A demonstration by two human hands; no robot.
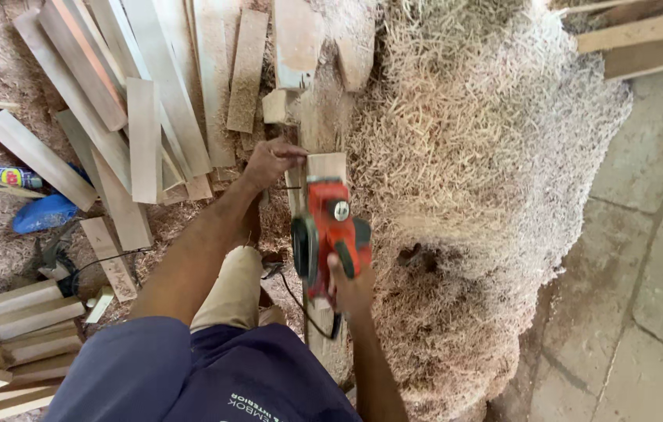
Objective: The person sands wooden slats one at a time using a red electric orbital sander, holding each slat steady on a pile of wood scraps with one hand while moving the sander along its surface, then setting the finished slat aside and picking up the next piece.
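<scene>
A red and black electric planer [330,234] rests on a narrow wooden board [325,166] that runs away from me. My right hand [349,291] grips the planer's rear handle. The fingers of my left hand [269,160] press on the board's left edge, just beyond the planer's nose. A black power cord [294,301] trails from the tool toward my leg.
A large heap of wood shavings [472,156] fills the floor to the right of the board. Many cut planks [144,117] lie scattered at upper left, with more stacked boards [11,328] at lower left. A blue bag [44,212] and stone paving [652,258] sit at the sides.
</scene>
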